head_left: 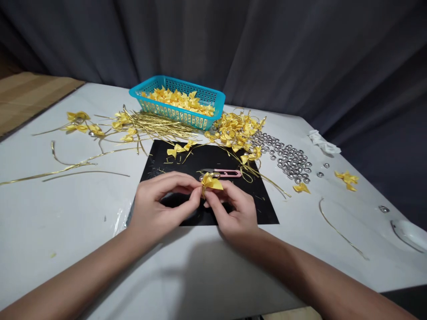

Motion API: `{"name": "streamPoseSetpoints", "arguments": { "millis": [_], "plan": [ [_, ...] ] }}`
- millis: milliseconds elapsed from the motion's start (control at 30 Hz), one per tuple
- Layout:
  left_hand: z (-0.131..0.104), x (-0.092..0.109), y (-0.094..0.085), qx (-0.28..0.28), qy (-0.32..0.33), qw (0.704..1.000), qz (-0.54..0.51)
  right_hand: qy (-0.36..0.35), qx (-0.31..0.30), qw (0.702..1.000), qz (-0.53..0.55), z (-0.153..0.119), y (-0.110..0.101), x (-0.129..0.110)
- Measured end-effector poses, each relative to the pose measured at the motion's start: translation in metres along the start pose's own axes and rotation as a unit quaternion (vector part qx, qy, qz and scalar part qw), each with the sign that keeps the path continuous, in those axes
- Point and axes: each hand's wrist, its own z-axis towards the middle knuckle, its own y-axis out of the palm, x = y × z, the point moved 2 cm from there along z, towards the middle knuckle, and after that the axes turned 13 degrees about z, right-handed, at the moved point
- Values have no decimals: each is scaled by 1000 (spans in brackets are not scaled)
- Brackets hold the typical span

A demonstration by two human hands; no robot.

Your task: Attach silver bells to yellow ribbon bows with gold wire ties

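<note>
Between my two hands is a yellow ribbon bow [211, 182] with small silver beads by it, held above a black mat [267, 209]. My left hand [163, 202] pinches it from the left with thumb and forefinger. From the other side, the fingertips of my right hand [235, 206] press on the bow's lower edge. Fingers hide part of the bow's underside. Just beyond it, a pink-handled thread snipper [228, 173] lies on the mat. Two loose yellow bows [180, 149] rest at the mat's far edge.
A blue basket [133, 92] of yellow bows stands at the back. Before it lie gold cords [156, 126] and heaped bows [238, 129]. Silver beads [292, 162] spread to the right, near a white crumpled tissue [324, 142]. A white object [410, 234] sits at the right edge.
</note>
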Motion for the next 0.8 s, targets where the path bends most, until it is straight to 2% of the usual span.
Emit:
{"name": "streamPoseSetpoints", "arguments": {
  "millis": [133,267,533,800],
  "plan": [
    [0,-2,1,-5,-46,997,-54,4,3,1000,23,0,0,1],
    [1,-2,2,-26,-68,994,-83,9,32,998,56,-1,1,2],
    [0,1,2,-7,-25,999,-24,31,36,998,52,0,0,1],
    [2,1,1,-9,-15,1000,-9,6,42,999,9,-4,-1,3]
  ]
}}
